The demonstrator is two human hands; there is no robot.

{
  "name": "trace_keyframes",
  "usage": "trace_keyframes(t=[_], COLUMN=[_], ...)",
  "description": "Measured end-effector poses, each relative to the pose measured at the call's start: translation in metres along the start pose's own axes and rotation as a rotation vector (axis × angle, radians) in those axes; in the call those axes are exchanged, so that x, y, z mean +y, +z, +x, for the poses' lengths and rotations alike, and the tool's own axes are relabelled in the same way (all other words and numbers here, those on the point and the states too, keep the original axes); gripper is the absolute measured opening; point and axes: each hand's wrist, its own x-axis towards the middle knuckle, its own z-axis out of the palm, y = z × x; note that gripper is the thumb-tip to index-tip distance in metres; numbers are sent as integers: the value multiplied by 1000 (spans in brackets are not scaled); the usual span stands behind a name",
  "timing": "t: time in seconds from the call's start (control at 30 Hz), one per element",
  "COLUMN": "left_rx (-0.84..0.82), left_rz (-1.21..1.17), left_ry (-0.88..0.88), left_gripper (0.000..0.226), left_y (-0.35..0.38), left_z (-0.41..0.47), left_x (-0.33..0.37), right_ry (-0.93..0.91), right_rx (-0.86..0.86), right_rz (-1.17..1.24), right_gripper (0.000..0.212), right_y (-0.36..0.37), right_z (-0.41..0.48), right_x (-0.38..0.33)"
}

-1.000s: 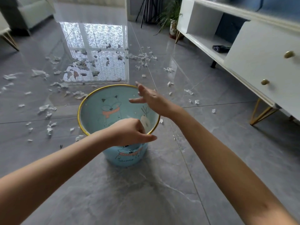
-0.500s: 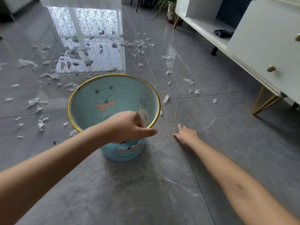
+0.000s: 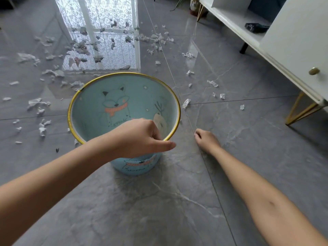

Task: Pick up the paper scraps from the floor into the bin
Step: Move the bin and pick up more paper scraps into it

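A light-blue bin (image 3: 92,110) with a gold rim and a fox drawing stands on the grey tiled floor. My left hand (image 3: 140,137) is closed over its near rim. My right hand (image 3: 207,140) rests on the floor just right of the bin, its fingers curled tight over the spot where a tiny paper scrap lay; the scrap itself is hidden. A larger white scrap (image 3: 186,103) lies by the bin's right side. Several more scraps (image 3: 212,83) are spread to the right, behind the bin and to its left (image 3: 38,102).
A white cabinet (image 3: 292,41) on gold legs (image 3: 301,110) runs along the right, with a dark object (image 3: 256,27) on its open shelf. A bright window reflection (image 3: 101,32) lies on the glossy floor behind the bin.
My right hand dropped from above the bin's rim to the floor right of the bin, and its fingers have curled shut there. My left hand has stayed on the rim.
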Motion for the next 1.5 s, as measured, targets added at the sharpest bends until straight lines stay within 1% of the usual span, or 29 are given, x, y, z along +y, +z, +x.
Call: trace_keyframes(t=[0.07, 0.1, 0.13, 0.17, 0.2, 0.23, 0.27, 0.33, 0.37, 0.43, 0.5, 0.57, 0.6, 0.63, 0.67, 0.73, 0.8, 0.9, 0.97, 1.03, 1.07, 1.1, 1.13, 1.2, 1.23, 1.3, 1.33, 1.43, 1.5], left_rx=[-7, -10, -13, -13, -16, -18, -15, -6, 1, 16, 26, 33, 40, 50, 64, 102, 140, 211, 334, 518, 578, 593, 562, 443, 398, 378, 393, 494, 553], left_rz=[-17, -21, -23, -21, -22, -23, -24, -17, -8, -10, -15, -18, -13, 1, 19, 86, 190, 237, 170, 93, 49, 12, -3, 21, 21, -47, -132, -514, -699], left_ry=[5, 4, 1, -2, -8, -14, -20, -44, -56, -92, -122, -141, -151, -159, -167, -160, -123, -74, -47, -27, -43, -78, -137, -308, -394, -504, -543, -574, -573], left_gripper=[62, 62, 62, 61, 61, 61, 62, 62, 63, 63, 61, 61, 61, 61, 61, 65, 65, 59, 44, 25, 21, 23, 31, 54, 62, 72, 75, 78, 80], left_y=[0, -1, -1, -2, -2, -2, -1, 0, 0, -2, -4, -6, -7, -8, -10, -13, -16, -23, -27, -32, -34, -37, -37, -41, -44, -51, -55, -76, -92], left_z=[1, 2, 2, 2, 3, 3, 3, 4, 4, 2, 0, -1, -3, -4, -6, -11, -17, -29, -38, -48, -51, -54, -52, -54, -59, -67, -70, -86, -106], left_x=[0, 0, -1, 0, 0, 0, 0, 0, 1, 1, 4, 6, 8, 10, 12, 15, 19, 22, 14, -3, -13, -25, -36, -59, -69, -87, -91, -108, -134], right_ry=[100, 103, 70, -8, -116, -251, -390, -608, -663, -685, -652, -630, -627, -616, -602, -567, -522, -468, -419, -272, -172, -74, 24, 184, 228, 242, 225, 131, 68], right_rx=[99, 145, 156, 144, 120, 103, 91, 74, 87, 99, 81, 76, 76, 68, 44, -5, -28, -18, -13, -4, -19, -74, -170, -357, -382, -317, -267, -146, -121], right_rz=[469, 699, 884, 1014, 1074, 1068, 1006, 801, 655, 293, 36, -71, -105, -124, -118, -26, 124, 113, 96, 223, 264, 276, 307, 447, 501, 563, 575, 491, 459], right_gripper=[27, 30, 31, 30, 29, 29, 28, 23, 20, 17, 28, 34, 31, 22, 12, 16, 9, 14, 37, 55, 63, 69, 69, 48, 38, 32, 29, 19, 22], right_y=[-17, -31, -47, -68, -88, -108, -125, -147, -155, -163, -168, -169, -169, -169, -169, -167, -168, -166, -163, -160, -157, -156, -154, -153, -153, -152, -153, -159, -161], right_z=[-1, -4, -9, -15, -22, -29, -36, -44, -46, -46, -45, -44, -45, -44, -44, -45, -49, -53, -58, -65, -68, -72, -74, -85, -91, -96, -97, -91, -80], right_x=[-17, -30, -47, -64, -84, -104, -124, -154, -165, -184, -193, -198, -200, -201, -200, -198, -197, -191, -188, -188, -187, -186, -184, -192, -197, -207, -211, -238, -273])
